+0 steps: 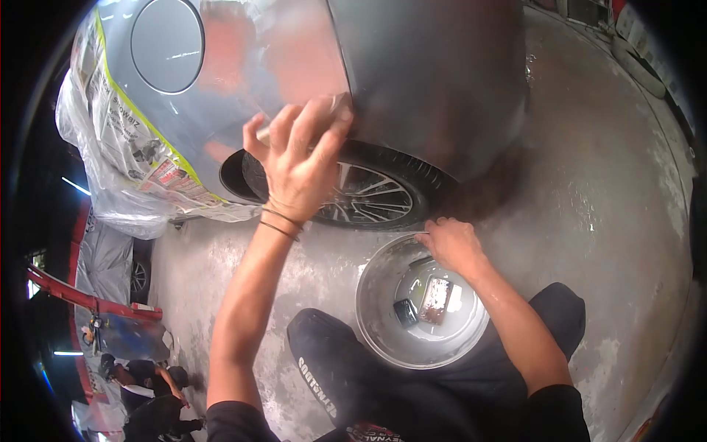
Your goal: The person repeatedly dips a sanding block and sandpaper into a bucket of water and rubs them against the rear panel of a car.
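Observation:
My left hand (302,155), with thin bands at the wrist, is pressed to the grey car panel (280,22) just above the wheel arch. Its fingers curl over a pale, flat pad (264,135), mostly hidden under them. Reddish patches (224,48) show through the grey paint around it. My right hand (453,245) grips the rim of a round metal bucket (374,324) standing between my knees. Inside the bucket are shallow water, a brown-and-white block (436,300) and a small dark block (405,312).
The car wheel (368,195) lies just beyond the bucket. Newspaper (140,144) and clear plastic sheeting (118,210) mask the car's left side. The concrete floor (589,214) is wet in places. Other people (151,398) are at the lower left, near a red metal frame (96,298).

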Demonstrator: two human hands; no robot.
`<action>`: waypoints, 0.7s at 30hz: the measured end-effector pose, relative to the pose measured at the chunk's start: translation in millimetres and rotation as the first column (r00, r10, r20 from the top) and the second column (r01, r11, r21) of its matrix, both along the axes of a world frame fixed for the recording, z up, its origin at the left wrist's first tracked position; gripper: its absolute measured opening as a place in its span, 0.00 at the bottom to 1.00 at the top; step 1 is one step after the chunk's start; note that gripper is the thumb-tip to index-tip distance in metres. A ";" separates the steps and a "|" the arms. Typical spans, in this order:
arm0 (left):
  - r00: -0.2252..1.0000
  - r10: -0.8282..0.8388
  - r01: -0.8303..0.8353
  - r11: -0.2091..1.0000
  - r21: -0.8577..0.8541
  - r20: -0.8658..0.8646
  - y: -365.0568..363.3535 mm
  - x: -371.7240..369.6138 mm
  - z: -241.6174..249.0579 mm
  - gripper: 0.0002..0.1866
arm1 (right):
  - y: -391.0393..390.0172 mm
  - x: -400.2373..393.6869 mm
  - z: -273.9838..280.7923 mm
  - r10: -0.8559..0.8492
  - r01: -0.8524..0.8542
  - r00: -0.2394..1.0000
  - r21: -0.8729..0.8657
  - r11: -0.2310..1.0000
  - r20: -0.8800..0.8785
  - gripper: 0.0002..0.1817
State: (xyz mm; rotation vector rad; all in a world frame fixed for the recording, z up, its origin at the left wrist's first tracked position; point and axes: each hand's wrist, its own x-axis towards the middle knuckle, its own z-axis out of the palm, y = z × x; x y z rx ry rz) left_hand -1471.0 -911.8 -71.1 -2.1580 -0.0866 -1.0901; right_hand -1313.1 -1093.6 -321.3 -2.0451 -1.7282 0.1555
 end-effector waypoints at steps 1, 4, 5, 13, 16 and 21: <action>1.000 0.009 -0.009 0.999 0.038 0.013 9.8 1.9 6.7 0.24 | 0.8 0.3 -0.5 0.002 -0.002 1.000 -0.002 1.000 0.002 0.24; 0.997 0.070 -0.072 0.995 0.062 0.041 6.2 32.0 83.8 0.22 | 2.1 -0.7 -0.6 0.003 -0.003 1.000 -0.022 1.000 -0.001 0.24; 0.997 0.030 -0.038 0.993 0.116 0.070 -6.1 44.5 100.1 0.20 | 2.2 0.1 -0.6 0.001 -0.001 1.000 -0.030 1.000 -0.001 0.24; 0.998 0.063 -0.063 0.997 0.037 0.008 0.8 3.2 22.3 0.25 | 0.1 0.6 -1.6 0.004 -0.004 1.000 -0.002 1.000 0.001 0.24; 1.000 0.022 -0.021 0.999 0.039 -0.007 7.3 25.2 84.9 0.24 | 2.3 2.0 1.9 0.015 -0.016 1.000 -0.032 0.999 -0.023 0.24; 0.988 -0.055 0.052 0.998 0.022 0.144 8.8 40.8 76.8 0.23 | 1.8 1.0 10.5 0.008 -0.012 0.999 -0.094 0.995 -0.051 0.23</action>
